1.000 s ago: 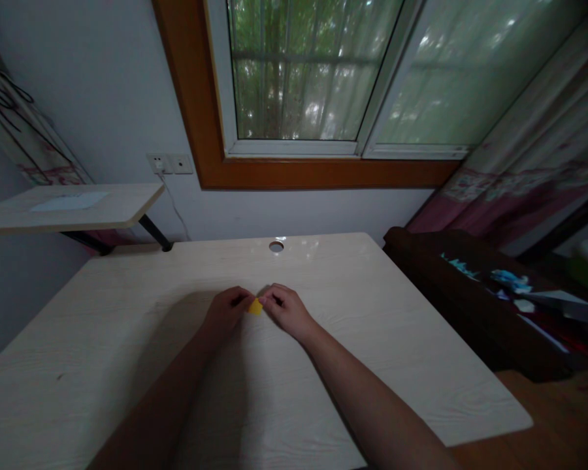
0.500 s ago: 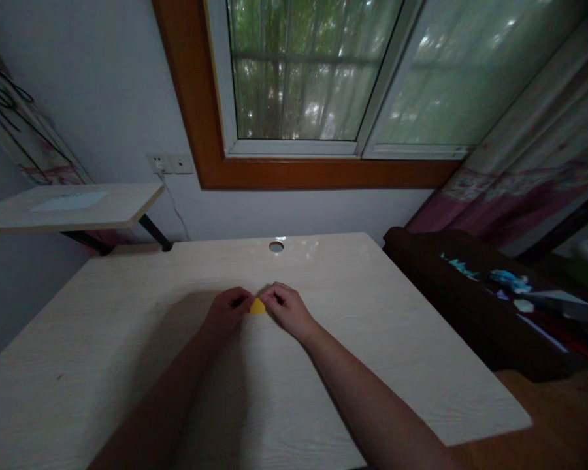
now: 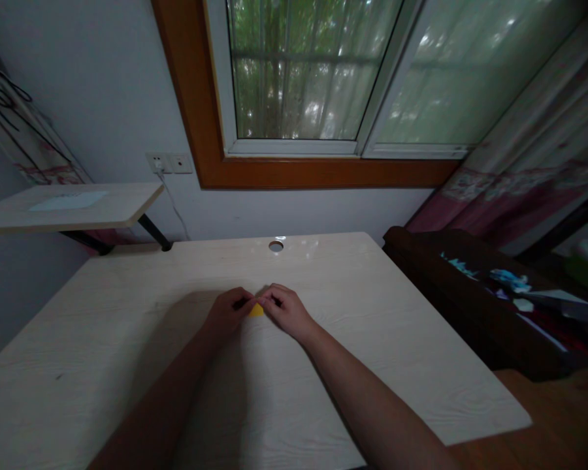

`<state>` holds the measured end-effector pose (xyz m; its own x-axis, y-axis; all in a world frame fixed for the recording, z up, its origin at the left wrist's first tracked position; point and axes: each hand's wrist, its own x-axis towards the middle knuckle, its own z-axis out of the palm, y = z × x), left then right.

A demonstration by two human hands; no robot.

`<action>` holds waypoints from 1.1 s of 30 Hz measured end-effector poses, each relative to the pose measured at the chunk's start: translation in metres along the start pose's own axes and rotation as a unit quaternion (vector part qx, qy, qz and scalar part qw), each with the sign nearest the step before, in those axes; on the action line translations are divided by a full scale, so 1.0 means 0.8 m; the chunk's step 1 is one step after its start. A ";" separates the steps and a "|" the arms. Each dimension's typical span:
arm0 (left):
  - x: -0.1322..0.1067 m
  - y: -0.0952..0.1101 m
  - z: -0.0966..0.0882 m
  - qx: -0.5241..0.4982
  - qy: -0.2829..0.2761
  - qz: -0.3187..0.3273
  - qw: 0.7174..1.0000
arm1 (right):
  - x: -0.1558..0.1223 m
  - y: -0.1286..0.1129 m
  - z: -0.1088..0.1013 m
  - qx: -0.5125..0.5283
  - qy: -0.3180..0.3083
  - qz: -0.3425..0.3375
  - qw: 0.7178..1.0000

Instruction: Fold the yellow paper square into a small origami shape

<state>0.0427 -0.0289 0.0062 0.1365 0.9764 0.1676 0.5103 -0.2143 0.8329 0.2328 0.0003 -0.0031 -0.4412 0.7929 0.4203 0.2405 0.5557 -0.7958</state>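
A small yellow piece of paper (image 3: 256,310) lies on the pale wooden desk (image 3: 127,339), pinched between both hands. My left hand (image 3: 228,313) grips its left side with curled fingers. My right hand (image 3: 287,310) holds its right side, fingers closed. The fingertips of the two hands nearly touch over the paper, and most of it is hidden by them.
A round cable hole (image 3: 276,246) sits near the desk's far edge. A second small table (image 3: 73,205) stands at the left by the wall. At the right is a dark wooden cabinet (image 3: 470,294) with bits of coloured paper (image 3: 509,281) on it. A window is behind the desk.
The fingertips of both hands have drawn closer together over the yellow paper, so less of it shows. The arms have hardly moved.
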 end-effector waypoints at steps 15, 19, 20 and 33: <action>0.002 -0.002 -0.001 -0.050 0.045 -0.021 0.997 | 0.002 0.000 -0.002 0.022 0.044 0.052 0.997; 0.003 -0.007 0.001 -0.067 0.051 -0.012 0.996 | 0.001 0.003 -0.001 0.022 0.045 0.058 0.997; 0.004 -0.009 0.001 -0.076 0.051 -0.009 0.996 | 0.001 0.003 -0.001 0.021 0.045 0.058 0.997; 0.002 0.000 0.001 -0.044 0.043 0.038 0.997 | 0.002 0.001 -0.002 -0.004 0.046 0.043 0.998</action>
<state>0.0434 -0.0277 0.0058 0.0963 0.9569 0.2739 0.4240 -0.2884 0.8585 0.2335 0.0024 -0.0028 -0.3382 0.8569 0.3890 0.2817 0.4866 -0.8270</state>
